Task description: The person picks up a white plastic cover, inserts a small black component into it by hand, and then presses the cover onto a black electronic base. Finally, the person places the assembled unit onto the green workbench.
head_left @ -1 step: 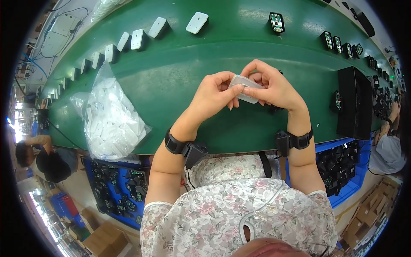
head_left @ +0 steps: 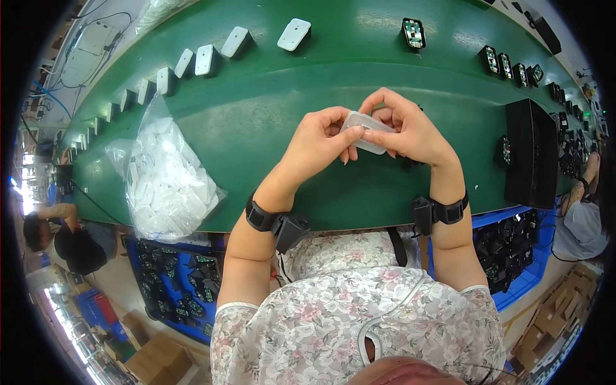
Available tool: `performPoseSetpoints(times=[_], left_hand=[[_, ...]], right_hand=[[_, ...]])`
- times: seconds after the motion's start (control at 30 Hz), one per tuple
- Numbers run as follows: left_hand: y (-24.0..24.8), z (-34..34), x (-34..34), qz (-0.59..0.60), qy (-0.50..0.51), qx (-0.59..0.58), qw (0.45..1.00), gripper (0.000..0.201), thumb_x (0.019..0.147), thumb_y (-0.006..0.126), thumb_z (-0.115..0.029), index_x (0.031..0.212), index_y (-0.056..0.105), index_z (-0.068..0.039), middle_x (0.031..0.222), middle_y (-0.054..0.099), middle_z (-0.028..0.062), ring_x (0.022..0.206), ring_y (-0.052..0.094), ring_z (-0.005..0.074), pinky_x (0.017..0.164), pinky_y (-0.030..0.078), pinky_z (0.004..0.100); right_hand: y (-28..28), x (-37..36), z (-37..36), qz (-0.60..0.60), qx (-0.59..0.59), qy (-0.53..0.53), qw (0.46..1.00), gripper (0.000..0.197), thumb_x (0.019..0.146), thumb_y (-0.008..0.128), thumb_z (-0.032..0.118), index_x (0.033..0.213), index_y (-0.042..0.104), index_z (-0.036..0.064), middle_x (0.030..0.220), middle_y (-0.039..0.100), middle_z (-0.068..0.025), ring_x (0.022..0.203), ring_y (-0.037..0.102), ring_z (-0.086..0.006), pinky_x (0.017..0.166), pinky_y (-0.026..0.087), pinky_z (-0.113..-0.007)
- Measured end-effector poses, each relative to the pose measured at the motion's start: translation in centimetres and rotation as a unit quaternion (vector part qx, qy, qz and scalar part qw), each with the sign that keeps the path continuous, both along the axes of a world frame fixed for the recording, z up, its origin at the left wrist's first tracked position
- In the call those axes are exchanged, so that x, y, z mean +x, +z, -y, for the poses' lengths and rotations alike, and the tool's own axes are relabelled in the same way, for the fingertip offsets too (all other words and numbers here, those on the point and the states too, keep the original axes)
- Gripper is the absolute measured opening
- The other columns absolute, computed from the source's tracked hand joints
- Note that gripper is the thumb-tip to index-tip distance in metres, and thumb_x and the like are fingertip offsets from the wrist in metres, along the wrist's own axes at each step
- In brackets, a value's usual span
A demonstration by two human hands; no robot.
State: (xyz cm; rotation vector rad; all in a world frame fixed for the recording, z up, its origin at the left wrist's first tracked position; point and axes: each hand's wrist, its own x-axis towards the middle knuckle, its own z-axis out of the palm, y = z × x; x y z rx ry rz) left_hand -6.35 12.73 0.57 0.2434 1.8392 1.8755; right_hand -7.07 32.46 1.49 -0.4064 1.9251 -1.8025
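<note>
A white, translucent plastic cover (head_left: 371, 148) is held between both hands above the green table. My left hand (head_left: 321, 142) pinches its left side, with the thumb lying across the top face. On the other side, my right hand (head_left: 410, 133) grips it with the thumb pressed on the same face and the index finger arched over the far edge. The thumbs nearly meet at the middle. Small dark items partly show beneath the right hand; I cannot make out their kind. To the left lies a clear plastic bag (head_left: 168, 183) full of similar white covers.
White-topped black units (head_left: 205, 59) form a curved row at far left. Open black housings with circuit boards (head_left: 414, 33) stand at far right, near a black box (head_left: 531, 154). Blue crates (head_left: 507, 296) of parts flank me below the table edge. Other people sit at both sides.
</note>
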Motion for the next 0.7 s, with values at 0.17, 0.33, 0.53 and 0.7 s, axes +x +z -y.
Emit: performPoseSetpoints(times=[0.17, 0.33, 0.53, 0.7], left_hand=[[0.0, 0.5, -0.9, -0.009, 0.104, 0.152, 0.983, 0.015, 0.089, 0.058, -0.006, 0.098, 0.057, 0.006, 0.074, 0.062, 0.0102, 0.060, 0.061, 0.0122, 0.050, 0.048, 0.0225], [-2.9, 2.7, -3.2, -0.045, 0.169, 0.046, 0.983, 0.010, 0.089, 0.058, -0.005, 0.094, 0.058, 0.003, 0.078, 0.063, 0.0081, 0.062, 0.060, 0.0128, 0.050, 0.047, 0.0234], [-5.1, 3.4, -4.7, -0.292, 0.275, -0.233, 0.886, 0.010, 0.088, 0.059, -0.009, 0.084, 0.061, 0.000, 0.078, 0.061, 0.0098, 0.064, 0.058, 0.0197, 0.059, 0.048, 0.0301], [-3.5, 2.4, -3.0, -0.339, 0.222, -0.454, 0.794, 0.038, 0.078, 0.072, -0.023, 0.104, 0.055, -0.001, 0.096, 0.052, 0.0126, 0.082, 0.055, 0.0295, 0.067, 0.048, 0.0374]], right_hand=[[-0.2, -0.3, 0.6, -0.004, -0.022, -0.064, 0.998, 0.032, 0.086, 0.065, 0.015, 0.110, 0.048, 0.0015, 0.075, 0.060, -0.0050, 0.051, 0.053, -0.0059, 0.041, 0.039, -0.018], [-1.7, -3.7, 0.6, -0.162, 0.029, -0.148, 0.975, 0.028, 0.087, 0.063, 0.017, 0.110, 0.054, 0.0042, 0.084, 0.058, -0.0020, 0.062, 0.054, -0.0076, 0.051, 0.044, -0.020], [-4.3, -16.8, -4.9, -0.414, 0.496, -0.422, 0.636, 0.054, 0.082, 0.059, 0.055, 0.118, 0.058, 0.0145, 0.110, 0.059, -0.0080, 0.089, 0.062, -0.0273, 0.078, 0.050, -0.037], [-2.7, -19.4, -6.2, -0.204, 0.661, -0.197, 0.694, 0.053, 0.078, 0.067, 0.047, 0.111, 0.063, 0.0068, 0.102, 0.065, -0.0135, 0.091, 0.063, -0.0280, 0.083, 0.050, -0.039]])
